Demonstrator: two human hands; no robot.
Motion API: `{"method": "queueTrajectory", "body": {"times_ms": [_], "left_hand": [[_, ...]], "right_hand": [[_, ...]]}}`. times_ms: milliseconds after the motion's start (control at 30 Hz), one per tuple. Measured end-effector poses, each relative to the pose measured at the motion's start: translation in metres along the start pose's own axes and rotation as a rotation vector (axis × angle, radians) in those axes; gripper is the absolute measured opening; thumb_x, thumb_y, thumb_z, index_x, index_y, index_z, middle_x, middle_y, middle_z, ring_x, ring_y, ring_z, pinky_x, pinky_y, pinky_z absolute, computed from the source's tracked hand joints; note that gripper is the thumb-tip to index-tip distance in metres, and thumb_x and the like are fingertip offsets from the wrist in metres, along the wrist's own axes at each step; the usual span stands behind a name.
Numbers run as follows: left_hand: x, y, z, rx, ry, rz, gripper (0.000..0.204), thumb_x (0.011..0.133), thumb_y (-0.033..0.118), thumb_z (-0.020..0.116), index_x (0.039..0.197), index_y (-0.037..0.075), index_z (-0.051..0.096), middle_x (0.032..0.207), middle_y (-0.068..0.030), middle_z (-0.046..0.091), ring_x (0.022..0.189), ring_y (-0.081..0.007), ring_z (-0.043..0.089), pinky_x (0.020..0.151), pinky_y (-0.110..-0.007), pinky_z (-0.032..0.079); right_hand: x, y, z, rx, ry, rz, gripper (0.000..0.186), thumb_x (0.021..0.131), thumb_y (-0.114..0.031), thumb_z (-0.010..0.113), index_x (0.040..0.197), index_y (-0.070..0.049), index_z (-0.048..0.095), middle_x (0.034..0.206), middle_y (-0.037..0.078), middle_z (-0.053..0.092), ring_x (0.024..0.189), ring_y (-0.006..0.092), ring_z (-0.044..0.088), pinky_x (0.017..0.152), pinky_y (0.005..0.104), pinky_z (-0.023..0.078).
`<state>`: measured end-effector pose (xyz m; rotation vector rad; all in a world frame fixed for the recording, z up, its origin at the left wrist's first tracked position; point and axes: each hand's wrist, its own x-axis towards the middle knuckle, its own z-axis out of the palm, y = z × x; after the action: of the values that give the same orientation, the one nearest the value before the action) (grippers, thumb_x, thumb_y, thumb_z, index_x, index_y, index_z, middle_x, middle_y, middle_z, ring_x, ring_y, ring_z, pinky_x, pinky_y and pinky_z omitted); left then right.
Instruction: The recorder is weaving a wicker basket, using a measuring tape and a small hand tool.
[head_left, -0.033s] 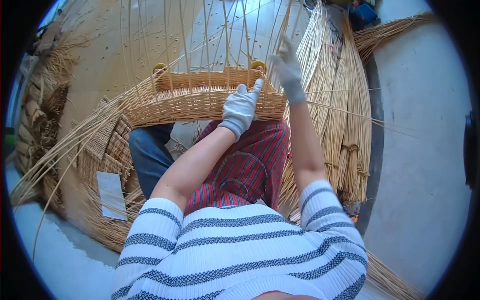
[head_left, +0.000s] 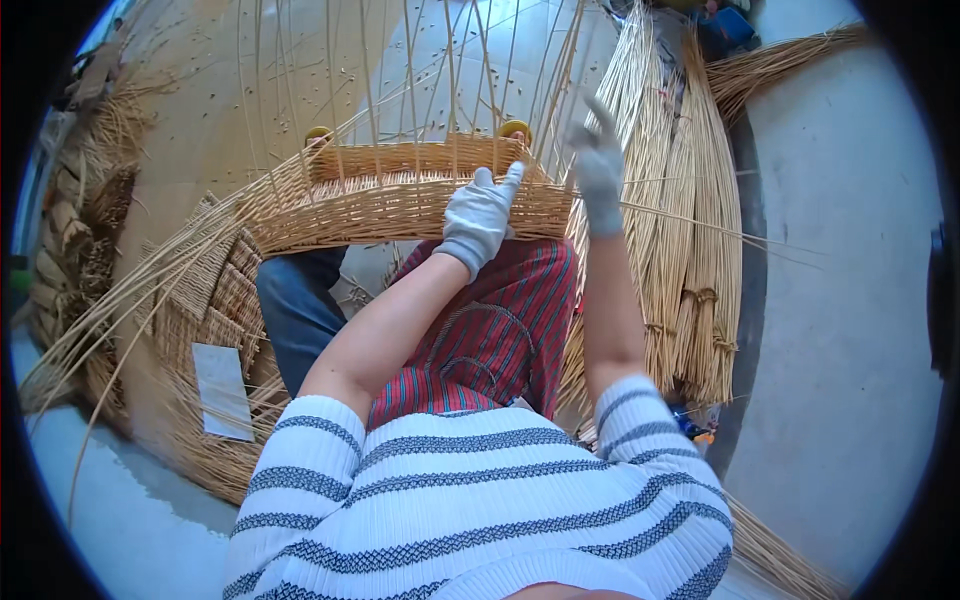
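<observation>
A long, shallow wicker basket [head_left: 365,215] lies across my knees, with tall upright stakes rising from its walls. My left hand [head_left: 480,215], in a pale work glove, grips the near wall right of its middle, the thumb and forefinger at the rim. Just off the basket's right end, my right hand [head_left: 598,175] is raised in a matching glove. Its fingers point up and are smeared by motion; whether they hold a strand cannot be made out. Loose wicker strands [head_left: 700,220] stick out from the right end, past my right wrist.
Tall bundles of straw-coloured rods [head_left: 680,250] lie on the floor at my right. Long strands [head_left: 130,290] trail from the basket's left end. Woven pieces [head_left: 225,275] and a white sheet [head_left: 222,390] lie at the left. A red striped cloth [head_left: 490,340] covers my lap.
My right hand has moved a little to the right and toward me, away from the basket's right end. My left hand stays on the near wall.
</observation>
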<state>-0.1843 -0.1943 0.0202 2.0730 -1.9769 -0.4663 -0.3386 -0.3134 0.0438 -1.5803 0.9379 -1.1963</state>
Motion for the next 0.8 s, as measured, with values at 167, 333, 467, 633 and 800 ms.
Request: {"method": "queueTrajectory", "body": {"times_ms": [167, 333, 467, 633, 800], "left_hand": [[-0.004, -0.012, 0.023, -0.003, 0.118, 0.117, 0.078, 0.073, 0.024, 0.080, 0.143, 0.022, 0.045, 0.114, -0.0174, 0.052, 0.090, -0.0353, 0.065, 0.078, -0.045, 0.054], [-0.007, -0.012, 0.016, -0.428, 0.176, -0.073, 0.091, 0.081, 0.023, 0.074, 0.155, 0.015, 0.021, 0.136, -0.0185, 0.053, 0.108, -0.0377, 0.061, 0.090, -0.044, 0.050], [0.009, -0.015, 0.000, -0.217, 0.075, -0.128, 0.090, 0.084, 0.023, 0.073, 0.156, 0.017, 0.019, 0.131, -0.0182, 0.056, 0.107, -0.0362, 0.063, 0.088, -0.045, 0.050], [-0.005, -0.029, 0.000, -0.301, 0.091, -0.039, 0.087, 0.084, 0.016, 0.069, 0.156, 0.020, 0.019, 0.134, -0.0175, 0.054, 0.108, -0.0352, 0.063, 0.088, -0.045, 0.051], [-0.097, -0.109, -0.030, -0.790, 0.367, -0.063, 0.050, 0.088, 0.013, 0.070, 0.135, 0.010, 0.055, 0.119, -0.0114, 0.066, 0.090, -0.0156, 0.064, 0.083, -0.029, 0.051]], "right_hand": [[-0.112, 0.006, -0.025, -0.078, 0.145, 0.376, 0.036, 0.098, -0.015, 0.058, 0.131, -0.002, 0.054, 0.096, 0.011, 0.070, 0.070, 0.0125, 0.063, 0.069, 0.0279, 0.054], [-0.054, 0.002, 0.001, -0.667, -0.404, 0.099, 0.094, 0.076, -0.014, 0.076, 0.155, -0.017, 0.025, 0.140, 0.020, 0.052, 0.130, 0.0370, 0.049, 0.109, 0.0377, 0.039], [-0.027, 0.000, 0.004, -0.821, -0.635, 0.203, 0.102, 0.073, -0.014, 0.076, 0.155, -0.030, 0.019, 0.139, 0.023, 0.052, 0.126, 0.0388, 0.052, 0.104, 0.0401, 0.044], [-0.056, 0.005, 0.007, -0.708, -0.383, 0.156, 0.102, 0.075, -0.001, 0.072, 0.155, -0.034, 0.019, 0.124, 0.018, 0.063, 0.102, 0.0292, 0.067, 0.087, 0.0360, 0.054], [-0.119, 0.048, -0.009, -0.033, 0.188, 0.031, 0.069, 0.093, 0.006, 0.055, 0.152, -0.021, 0.031, 0.130, 0.010, 0.057, 0.067, 0.0070, 0.056, 0.055, 0.0220, 0.050]]}}
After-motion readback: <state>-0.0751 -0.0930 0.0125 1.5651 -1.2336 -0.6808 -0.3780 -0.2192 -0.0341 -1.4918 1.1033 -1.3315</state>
